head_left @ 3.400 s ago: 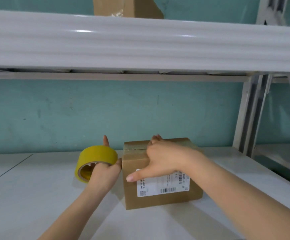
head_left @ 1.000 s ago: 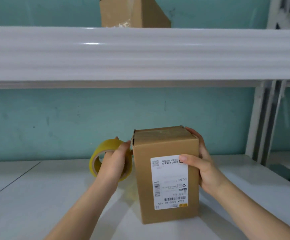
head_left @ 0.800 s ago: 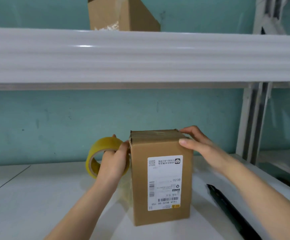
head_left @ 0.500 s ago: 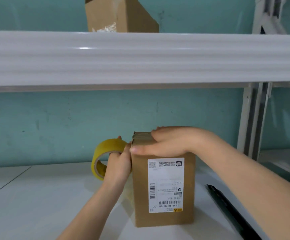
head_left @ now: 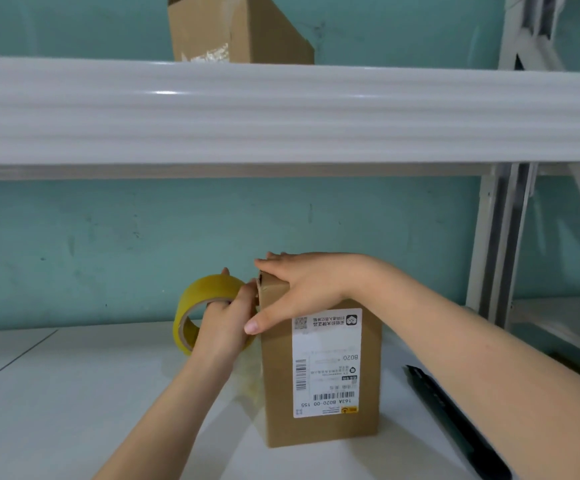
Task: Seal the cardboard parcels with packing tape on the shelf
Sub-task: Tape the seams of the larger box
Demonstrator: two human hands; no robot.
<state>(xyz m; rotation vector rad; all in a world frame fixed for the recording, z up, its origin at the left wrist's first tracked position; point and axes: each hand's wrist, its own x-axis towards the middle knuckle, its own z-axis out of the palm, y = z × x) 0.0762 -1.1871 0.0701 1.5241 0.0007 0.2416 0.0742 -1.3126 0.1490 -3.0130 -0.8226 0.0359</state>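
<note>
A tall cardboard parcel (head_left: 319, 368) stands on end on the white shelf (head_left: 56, 393), near the middle of the view. The right hand (head_left: 302, 289) lies flat over its top, fingers spread, thumb down the near face, pressing rather than gripping. The left hand (head_left: 226, 323) has its fingers closed around a yellow roll of packing tape (head_left: 200, 303), held against the parcel's upper left edge. A slack film of tape seems to hang down the left side; it could wrinkle or stick to itself if the roll drifts, and the upright parcel could tip under a sideways pull. The white shipping label (head_left: 326, 362) reads "B020" and "163A B020-00 155". A dark tool (head_left: 455, 420) lies to the right; another box (head_left: 236, 29) sits on the upper shelf (head_left: 281, 112).
</note>
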